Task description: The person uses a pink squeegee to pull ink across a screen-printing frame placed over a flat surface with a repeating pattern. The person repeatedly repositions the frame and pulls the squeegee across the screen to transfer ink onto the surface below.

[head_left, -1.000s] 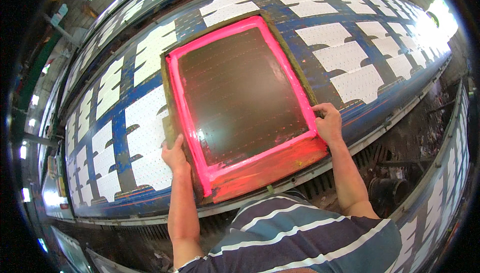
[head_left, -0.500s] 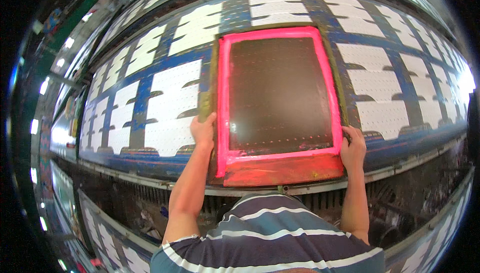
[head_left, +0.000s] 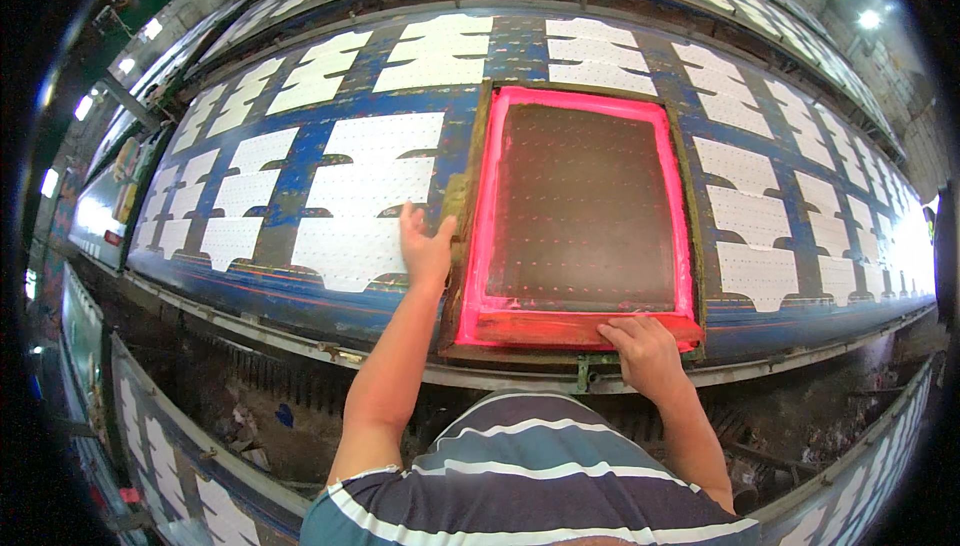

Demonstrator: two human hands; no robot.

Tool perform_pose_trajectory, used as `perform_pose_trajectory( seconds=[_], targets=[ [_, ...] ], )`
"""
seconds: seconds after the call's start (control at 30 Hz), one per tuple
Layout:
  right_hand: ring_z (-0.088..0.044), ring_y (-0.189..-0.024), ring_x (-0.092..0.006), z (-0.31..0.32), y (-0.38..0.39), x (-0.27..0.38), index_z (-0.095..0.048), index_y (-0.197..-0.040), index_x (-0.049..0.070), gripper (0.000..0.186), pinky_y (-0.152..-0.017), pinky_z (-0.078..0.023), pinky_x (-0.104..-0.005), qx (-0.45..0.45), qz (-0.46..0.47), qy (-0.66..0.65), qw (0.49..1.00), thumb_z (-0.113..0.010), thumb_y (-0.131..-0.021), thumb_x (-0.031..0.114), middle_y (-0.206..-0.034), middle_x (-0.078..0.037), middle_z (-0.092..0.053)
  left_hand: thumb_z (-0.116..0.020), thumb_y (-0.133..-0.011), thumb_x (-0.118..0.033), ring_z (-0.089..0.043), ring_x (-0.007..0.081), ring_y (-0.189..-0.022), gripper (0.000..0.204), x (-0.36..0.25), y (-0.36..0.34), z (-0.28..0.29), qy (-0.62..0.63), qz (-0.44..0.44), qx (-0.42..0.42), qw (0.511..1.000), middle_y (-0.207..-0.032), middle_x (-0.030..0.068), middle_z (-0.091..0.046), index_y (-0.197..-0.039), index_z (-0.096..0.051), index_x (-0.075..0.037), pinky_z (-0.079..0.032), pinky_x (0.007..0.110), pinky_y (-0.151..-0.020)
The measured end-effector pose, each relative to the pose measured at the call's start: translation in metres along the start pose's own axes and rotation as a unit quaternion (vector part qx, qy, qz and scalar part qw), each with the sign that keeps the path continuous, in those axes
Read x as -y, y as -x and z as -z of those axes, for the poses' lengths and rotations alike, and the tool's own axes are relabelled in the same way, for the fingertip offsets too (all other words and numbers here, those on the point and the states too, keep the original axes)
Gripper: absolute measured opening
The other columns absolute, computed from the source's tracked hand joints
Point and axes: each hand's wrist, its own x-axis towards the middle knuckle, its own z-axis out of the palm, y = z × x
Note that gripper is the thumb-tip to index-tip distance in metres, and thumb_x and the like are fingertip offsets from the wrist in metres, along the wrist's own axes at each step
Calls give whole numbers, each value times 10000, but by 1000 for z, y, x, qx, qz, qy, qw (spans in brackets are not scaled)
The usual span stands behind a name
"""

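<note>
Dark rectangular screen in pink-smeared wooden frame (head_left: 585, 208): flat on blue-and-black bench (head_left: 260, 291), right of left fingers (head_left: 407, 221), spread wide, holding nothing. Right fingers (head_left: 627, 327) bent over long red-stained bar (head_left: 540, 329); grip unclear. Screen just beyond them.

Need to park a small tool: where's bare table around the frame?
Blue strip between rows of white pieces, left of the pink-edged frame; near-edge strip right of it. Crowded: frame's left side, by left hand; near end, right hand on red bar.
</note>
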Motion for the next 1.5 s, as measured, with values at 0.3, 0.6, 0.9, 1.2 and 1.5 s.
perform_pose_trajectory(
  seconds=[0.3,0.6,0.9,1.2,1.5],
  targets=[
    [-791,-1020,-390,-14,-45,20,-828,-1258,185,448,-876,-637,-538,121,-82,74,987,-747,-834,66,-1111,-132,-817,-910,-927,-83,-751,217,-993,115,-84,122,209,178,27,676,715,-1008,88,-808,-1010,-842,-41,-574,398,-934],
    [-789,-1060,-358,-29,-17,43,-835,-1256,174,467,-907,-632,-502,72,-91,76,990,-746,-816,48,-1138,-115,-815,-835,-997,-161,-643,236,-920,124,-48,124,282,117,-46,655,745,-926,54,-700,-921,-799,-69,-484,404,-899],
    [-765,-1037,-354,-65,-62,-4,-821,-1243,149,456,-921,-615,-494,-46,-68,115,990,-707,-830,-5,-1145,-108,-791,-892,-911,-129,-674,263,-932,139,-47,129,274,42,4,511,859,-945,61,-725,-888,-773,-61,-498,430,-893],
    [-766,-1022,-376,-86,-202,-130,-819,-1214,193,357,-900,-609,-502,-32,-57,138,988,-708,-898,68,-1109,-130,-766,-883,-887,-71,-663,282,-873,179,-62,134,208,-78,-79,470,876,-892,80,-712,-806,-724,-59,-492,442,-845],
    [-778,-1034,-361,-102,-347,-248,-810,-1167,154,275,-902,-621,-515,-53,-12,150,987,-706,-917,107,-1096,-142,-774,-836,-967,15,-724,188,-910,125,-84,165,135,-41,103,325,939,-947,94,-761,-928,-722,-18,-557,329,-851]
  ],
)
